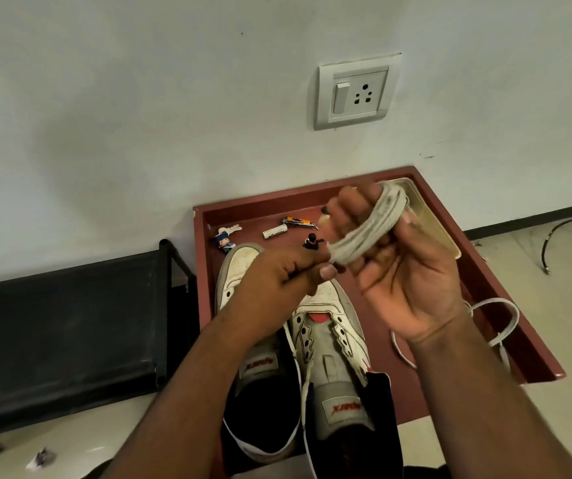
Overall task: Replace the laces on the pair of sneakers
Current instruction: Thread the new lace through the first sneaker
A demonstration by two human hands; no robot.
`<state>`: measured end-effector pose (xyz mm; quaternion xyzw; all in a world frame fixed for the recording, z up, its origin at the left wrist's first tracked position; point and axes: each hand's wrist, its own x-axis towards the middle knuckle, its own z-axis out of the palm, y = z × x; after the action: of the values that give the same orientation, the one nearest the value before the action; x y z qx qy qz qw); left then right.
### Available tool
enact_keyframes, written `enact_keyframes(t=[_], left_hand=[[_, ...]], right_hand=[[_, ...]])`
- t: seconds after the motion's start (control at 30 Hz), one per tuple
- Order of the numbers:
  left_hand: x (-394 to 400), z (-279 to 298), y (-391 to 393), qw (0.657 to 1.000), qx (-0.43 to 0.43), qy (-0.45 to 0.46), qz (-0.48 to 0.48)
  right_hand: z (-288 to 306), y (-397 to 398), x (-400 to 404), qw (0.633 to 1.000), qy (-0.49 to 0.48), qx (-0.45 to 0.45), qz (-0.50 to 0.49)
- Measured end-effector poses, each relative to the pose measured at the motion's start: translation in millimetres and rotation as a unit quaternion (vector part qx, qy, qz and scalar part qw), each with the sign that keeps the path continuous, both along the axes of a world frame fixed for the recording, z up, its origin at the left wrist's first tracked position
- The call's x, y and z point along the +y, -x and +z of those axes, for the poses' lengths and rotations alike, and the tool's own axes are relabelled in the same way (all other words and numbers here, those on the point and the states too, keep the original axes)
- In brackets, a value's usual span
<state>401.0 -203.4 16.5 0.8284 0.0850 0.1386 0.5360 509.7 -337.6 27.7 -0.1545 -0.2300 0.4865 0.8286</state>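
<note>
Winding the off-white cotton lace coil (367, 226) round your right hand (405, 271), your left hand (288, 274) pinches its end, keeping it tidy above the unlaced white leather sneakers (326, 340).

1. I see two white sneakers (326, 340) lying side by side on the red tray (505, 292), toes toward its far edge, eyelets empty.
2. A grey-white lace coil (367, 226) is wound around my right hand (405, 267).
3. A loose white lace (498, 319) loops by the tray's right edge.

Both hands raised; left hand (277, 271) and right hand (405, 271) fingers curled
</note>
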Motion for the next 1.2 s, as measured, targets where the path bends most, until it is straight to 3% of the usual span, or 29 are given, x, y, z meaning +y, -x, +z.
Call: enact_keyframes(t=[0.07,0.1,0.17,0.23,0.3,0.33,0.4,0.5,0.63,0.73,0.83,0.9,1.03,1.2], left_hand=[[-0.9,3.1,1.5,0.998,0.052,-0.013,-0.037],[1.3,4.1,2.9,0.996,0.076,-0.024,-0.048],[9.7,6.0,7.1,0.992,0.109,-0.045,-0.045],[19.6,10.1,11.0,0.993,0.098,-0.065,-0.028],[24.8,14.8,13.0,0.995,0.047,-0.083,-0.012],[25.0,16.5,13.8,0.996,0.015,-0.087,-0.002],[25.6,15.0,14.7,0.997,-0.035,-0.053,0.032],[22.8,6.9,12.6,0.994,-0.07,0.017,0.086],[4.9,-1.3,4.9,0.986,-0.029,0.141,0.087],[-6.9,-7.0,-1.0,0.98,-0.016,0.174,0.093],[-12.5,-7.6,-1.9,0.963,0.01,0.259,0.079],[-13.8,-5.3,-0.8,0.949,0.044,0.309,0.047],[-7.6,4.4,-0.8,0.905,0.085,0.417,0.025],[-14.9,8.4,-2.4,0.919,0.098,0.374,0.076]], right_hand=[[2.1,-4.9,0.2,0.985,0.083,-0.015,-0.153],[0.1,-7.9,-1.2,0.963,0.149,-0.065,-0.217],[-7.0,-11.5,-4.3,0.873,0.309,-0.253,-0.281],[-15.3,-10.6,-6.2,0.784,0.405,-0.42,-0.214],[-18.2,-4.9,-3.9,0.762,0.436,-0.471,-0.089],[-16.5,-1.2,-2.5,0.775,0.439,-0.454,-0.033],[-11.9,3.5,-0.7,0.848,0.407,-0.336,0.057],[-3.5,5.7,-5.1,0.931,0.288,-0.168,0.149],[0.9,11.0,-0.2,0.984,0.14,-0.061,0.092],[3.0,14.1,7.1,0.995,0.103,0.008,-0.008],[-0.4,7.9,7.4,0.994,0.096,0.055,-0.014],[-2.8,5.3,4.3,0.995,0.078,0.06,-0.002],[-4.6,4.9,2.1,0.988,0.138,0.033,-0.061],[-7.5,6.8,3.7,0.986,0.157,0.002,-0.049]])
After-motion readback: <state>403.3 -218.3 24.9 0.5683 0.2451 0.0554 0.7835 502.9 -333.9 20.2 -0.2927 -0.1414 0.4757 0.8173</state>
